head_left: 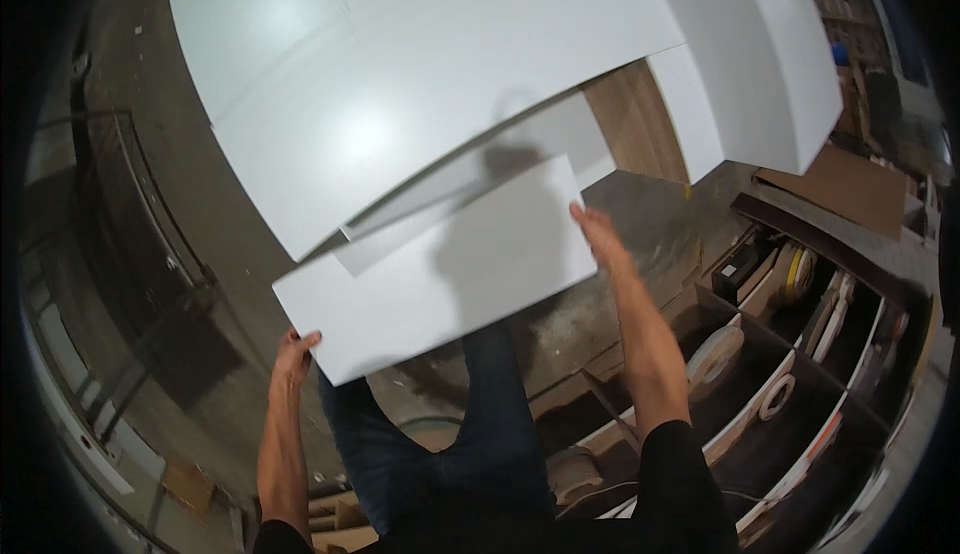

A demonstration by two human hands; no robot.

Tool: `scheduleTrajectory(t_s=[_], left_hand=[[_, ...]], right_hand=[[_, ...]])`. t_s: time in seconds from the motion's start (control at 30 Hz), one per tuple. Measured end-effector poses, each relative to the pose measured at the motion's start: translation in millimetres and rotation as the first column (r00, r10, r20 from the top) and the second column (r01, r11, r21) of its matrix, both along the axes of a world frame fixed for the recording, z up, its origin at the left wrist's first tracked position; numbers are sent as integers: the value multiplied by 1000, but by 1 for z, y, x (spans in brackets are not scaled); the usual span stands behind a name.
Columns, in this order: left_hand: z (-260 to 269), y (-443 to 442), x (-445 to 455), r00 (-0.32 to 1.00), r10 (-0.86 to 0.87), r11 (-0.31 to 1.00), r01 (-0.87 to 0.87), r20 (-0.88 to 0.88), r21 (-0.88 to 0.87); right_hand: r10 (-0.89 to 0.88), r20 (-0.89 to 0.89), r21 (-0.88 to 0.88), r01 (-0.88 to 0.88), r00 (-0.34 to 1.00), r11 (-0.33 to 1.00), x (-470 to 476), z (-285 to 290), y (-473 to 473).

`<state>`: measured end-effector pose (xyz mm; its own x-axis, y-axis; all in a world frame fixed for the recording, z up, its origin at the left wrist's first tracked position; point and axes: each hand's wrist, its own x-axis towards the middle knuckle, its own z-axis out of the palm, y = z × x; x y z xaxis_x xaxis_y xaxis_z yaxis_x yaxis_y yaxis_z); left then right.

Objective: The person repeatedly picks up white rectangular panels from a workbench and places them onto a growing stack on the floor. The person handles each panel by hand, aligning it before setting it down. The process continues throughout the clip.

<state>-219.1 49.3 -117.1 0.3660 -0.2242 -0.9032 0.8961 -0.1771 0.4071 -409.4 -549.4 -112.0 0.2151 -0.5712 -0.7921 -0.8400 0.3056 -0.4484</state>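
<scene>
A white rectangular panel [405, 291] is held level above my legs, gripped at its two short ends. My left hand [295, 351] has its thumb on top of the left end, fingers hidden beneath. At the opposite end, my right hand [596, 235] pinches the edge with the thumb on top. Just beyond the panel stands a large white cabinet [450, 51] with a smooth, shiny top. Below that top, an opening [555, 130] faces me, with a wood-grain inner board [637, 119] at its right. Part of the opening is hidden behind the panel.
To my right is a divided rack [795, 344] holding several rolls of edge banding [716, 351]. A cardboard sheet [840, 190] lies past it. A tall white section [750, 59] rises at the cabinet's right. At far left a dark flat structure [142, 201] stands over the concrete floor [217, 254].
</scene>
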Motion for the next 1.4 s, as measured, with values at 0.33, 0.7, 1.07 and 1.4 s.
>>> scheduleTrajectory(t_s=[0.33, 0.7, 1.07, 1.4], left_hand=[[-91, -63, -12, 989, 143, 990, -143, 35, 4], [-94, -116, -11, 979, 185, 981, -179, 82, -73], [-77, -173, -7, 978, 197, 980, -198, 63, 19], [-73, -191, -3, 987, 131, 986, -140, 96, 88]], right_hand=[[218, 66, -97, -211, 974, 973, 74, -76, -108], [-533, 171, -233, 560, 829, 795, 16, -76, -40], [-688, 339, 214, 660, 642, 720, 12, -130, -77], [-706, 420, 382, 595, 570, 707, 20, -98, -47]])
